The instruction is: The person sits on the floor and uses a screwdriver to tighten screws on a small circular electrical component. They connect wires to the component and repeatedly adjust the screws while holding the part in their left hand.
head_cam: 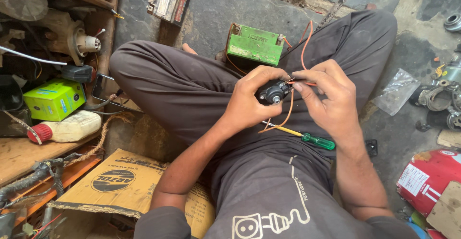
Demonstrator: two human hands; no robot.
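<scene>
fingers of the left hand curl closed around a small black motor above the lap; the right hand pinches its orange wire, leading to a green battery; green-handled screwdriver on the thigh.

Left hand: fingers curled closed, thumb uppermost, forearm bare, angled up from lower left. Right hand: fingertips pinched together, nearly touching left hand, forearm bare.

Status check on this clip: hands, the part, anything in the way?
Left hand grips small black motor part. Right hand pinches orange wire at it. Green-handled screwdriver on lap, clear.
</scene>
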